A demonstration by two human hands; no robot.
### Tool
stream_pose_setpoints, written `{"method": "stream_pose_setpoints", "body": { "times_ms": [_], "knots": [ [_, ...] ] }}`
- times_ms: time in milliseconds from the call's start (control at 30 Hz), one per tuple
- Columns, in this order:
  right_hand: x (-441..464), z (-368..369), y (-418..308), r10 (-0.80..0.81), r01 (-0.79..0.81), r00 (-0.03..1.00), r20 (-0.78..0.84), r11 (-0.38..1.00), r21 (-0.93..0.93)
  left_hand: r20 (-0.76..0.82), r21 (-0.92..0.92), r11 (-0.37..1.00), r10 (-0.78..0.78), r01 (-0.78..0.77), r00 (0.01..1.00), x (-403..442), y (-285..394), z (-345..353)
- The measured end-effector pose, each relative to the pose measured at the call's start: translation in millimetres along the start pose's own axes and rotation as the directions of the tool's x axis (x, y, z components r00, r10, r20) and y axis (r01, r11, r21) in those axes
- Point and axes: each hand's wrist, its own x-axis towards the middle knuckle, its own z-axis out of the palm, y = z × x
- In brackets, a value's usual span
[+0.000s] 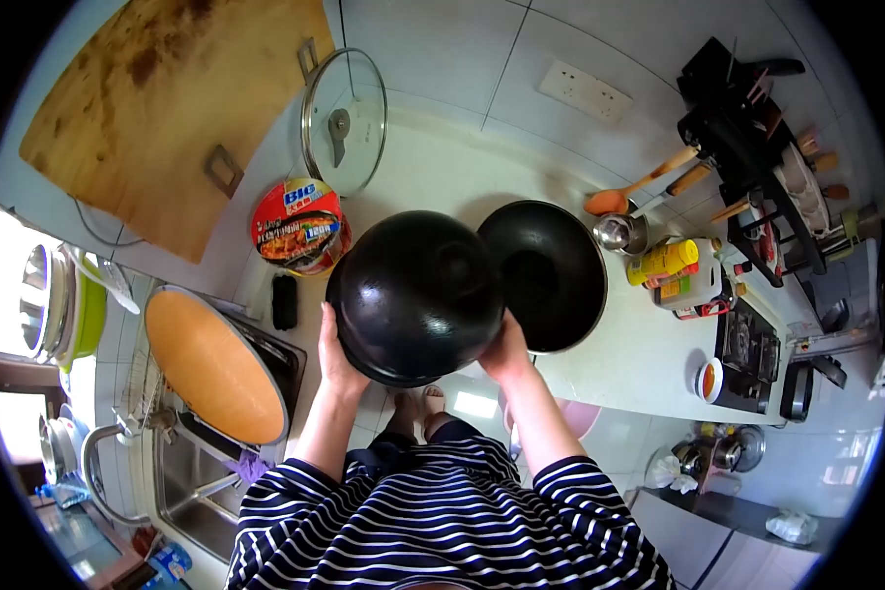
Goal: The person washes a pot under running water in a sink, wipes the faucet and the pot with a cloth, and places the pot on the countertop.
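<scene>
Between my two hands is a glossy black wok (418,295), its rounded surface facing up at me. My left hand (339,356) grips its left edge, fingers mostly hidden beneath. On the opposite side my right hand (507,352) holds the right edge, its fingers also largely hidden. A second black wok (568,280) rests on the pale counter (442,147), just right of the held one and partly covered by it. Close to the left of the held wok stands a red instant noodle tub (300,226).
A glass lid (346,123) and a wooden board (157,118) lean against the wall. At left, a large orange-brown pan (211,364) stands tilted by the sink (192,492). Yellow-capped bottles (664,263), a ladle cup (619,233), a small bowl (709,380) and a stove (747,349) occupy the right.
</scene>
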Motion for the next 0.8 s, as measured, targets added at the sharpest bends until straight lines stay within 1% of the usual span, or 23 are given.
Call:
{"method": "stream_pose_setpoints", "body": {
  "times_ms": [33, 100, 133, 167, 200, 233, 300, 333, 433, 467, 567, 600, 667, 767, 800],
  "knots": [
    [0.8, 13.8, -9.8, -0.023, 0.023, 1.0, -0.009, 1.0, 0.018, -0.006, -0.012, 1.0, 0.002, -0.002, 1.0, 7.5, -0.2, 5.8],
    [8.9, 27.9, -31.6, -0.061, 0.063, 0.998, -0.033, 0.997, 0.05, 0.087, -0.054, 0.996, -0.061, 0.066, 0.994, 22.0, -2.0, 15.6],
    [19.3, 29.9, -43.2, -0.085, 0.085, 0.996, -0.01, 0.996, 0.034, 0.057, -0.019, 0.999, -0.047, 0.048, 0.997, 30.4, -3.7, 19.7],
    [25.8, 33.8, -56.1, -0.057, 0.056, 0.998, 0.018, 0.997, 0.054, 0.028, 0.017, 0.999, -0.032, 0.031, 0.999, 39.9, -5.4, 23.8],
    [34.4, 37.0, -64.6, -0.117, 0.116, 0.992, 0.04, 0.993, 0.024, 0.03, 0.041, 0.999, -0.004, 0.003, 1.0, 52.3, -8.6, 23.6],
    [42.7, 41.0, -71.8, -0.174, 0.175, 0.983, 0.063, 0.985, -0.005, -0.004, 0.06, 0.998, 0.03, -0.029, 1.0, 63.6, -10.7, 24.8],
    [55.7, 53.4, -88.0, -0.179, 0.18, 0.981, 0.08, 0.984, -0.009, -0.106, 0.173, 0.983, 0.073, -0.054, 0.992, 83.0, -11.6, 30.2],
    [65.8, 59.7, -96.9, -0.183, 0.185, 0.979, 0.093, 0.983, -0.011, -0.141, 0.182, 0.981, 0.093, -0.066, 0.986, 96.6, -12.7, 27.1],
    [105.0, 70.3, -119.7, -0.152, 0.156, 0.987, 0.05, 0.983, -0.099, -0.139, 0.372, 0.907, 0.262, -0.194, 0.955, 140.8, -14.9, 10.0],
    [118.7, 77.6, -126.5, -0.153, 0.153, 0.988, 0.01, 0.976, -0.156, -0.116, 0.362, 0.905, 0.282, -0.224, 0.952, 154.5, -14.9, 5.8],
    [148.1, 108.6, -136.7, -0.176, 0.134, 0.977, -0.116, 0.945, -0.299, -0.303, 0.409, 0.902, 0.278, -0.139, 0.912, 193.5, -14.4, 1.3],
    [166.8, 108.4, -142.6, -0.126, 0.078, 0.98, -0.153, 0.954, -0.289, -0.335, 0.41, 0.907, 0.247, -0.095, 0.909, 206.2, -14.4, -2.8],
    [197.5, 111.3, -152.3, -0.087, 0.013, 0.977, -0.193, 0.934, -0.357, -0.399, 0.403, 0.915, 0.182, -0.006, 0.899, 229.4, -15.9, -11.0],
    [233.4, 115.1, -165.8, -0.02, -0.076, 0.974, -0.226, 0.911, -0.407, -0.457, 0.315, 0.945, 0.075, 0.082, 0.886, 250.7, -14.8, -7.5],
    [243.5, 115.0, -168.8, 0.007, -0.105, 0.972, -0.233, 0.905, -0.412, -0.458, 0.316, 0.945, 0.075, 0.083, 0.886, 256.7, -15.3, -9.4]
  ]
}}
